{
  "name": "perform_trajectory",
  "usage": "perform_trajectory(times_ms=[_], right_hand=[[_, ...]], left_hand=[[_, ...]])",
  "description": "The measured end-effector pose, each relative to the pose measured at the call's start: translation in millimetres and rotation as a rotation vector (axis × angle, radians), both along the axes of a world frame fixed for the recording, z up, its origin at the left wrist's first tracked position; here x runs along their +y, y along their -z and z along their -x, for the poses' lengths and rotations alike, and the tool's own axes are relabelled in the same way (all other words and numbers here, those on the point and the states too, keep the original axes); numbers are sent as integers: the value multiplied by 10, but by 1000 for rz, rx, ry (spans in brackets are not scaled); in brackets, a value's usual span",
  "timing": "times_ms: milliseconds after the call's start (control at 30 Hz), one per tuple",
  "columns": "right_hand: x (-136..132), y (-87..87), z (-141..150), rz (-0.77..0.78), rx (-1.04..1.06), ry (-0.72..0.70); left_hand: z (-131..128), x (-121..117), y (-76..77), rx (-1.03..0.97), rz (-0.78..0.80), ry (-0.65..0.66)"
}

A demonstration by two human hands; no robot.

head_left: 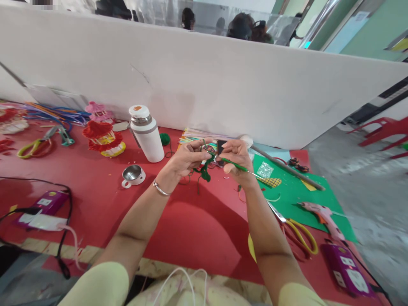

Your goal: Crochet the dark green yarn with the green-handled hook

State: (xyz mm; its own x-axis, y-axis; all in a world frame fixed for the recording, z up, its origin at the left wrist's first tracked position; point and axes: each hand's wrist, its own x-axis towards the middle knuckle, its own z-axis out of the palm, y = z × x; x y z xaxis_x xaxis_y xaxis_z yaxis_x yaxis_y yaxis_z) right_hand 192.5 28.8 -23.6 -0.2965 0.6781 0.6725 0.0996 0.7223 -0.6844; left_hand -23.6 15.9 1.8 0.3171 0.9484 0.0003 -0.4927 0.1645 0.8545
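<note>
My left hand (190, 156) is closed on a small piece of dark green crochet work (206, 169), pinched between thumb and fingers. A strand of green yarn loops over its index finger, and a loose tail hangs below the piece. In my right hand (236, 159) is a crochet hook (235, 165) with a green handle, its tip end pointing toward the crochet work. Whether the tip sits in a stitch is too small to tell. Behind the left wrist, a ball of green yarn (165, 139) lies beside a white thermos (147, 135).
A metal cup (133, 174) stands left of my forearm. Red and yellow lantern-like crafts (103, 138) and pliers (35, 148) lie farther left. Scissors (299, 236), a pink glue gun (323, 214) and a purple power strip (347, 267) are on the right. A white partition (223, 85) rises behind the table.
</note>
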Motion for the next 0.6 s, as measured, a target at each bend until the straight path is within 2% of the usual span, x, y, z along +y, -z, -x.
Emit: perform_trajectory(times_ms=[167, 400, 600], right_hand=[[-37, -49, -64, -26, -83, -6], [-49, -72, -128, -59, -169, 17], [-70, -189, -172, -78, -224, -73]], left_hand=[[123, 44, 17, 87, -9, 90], [207, 65, -19, 132, -51, 97], [216, 50, -55, 167, -70, 151]])
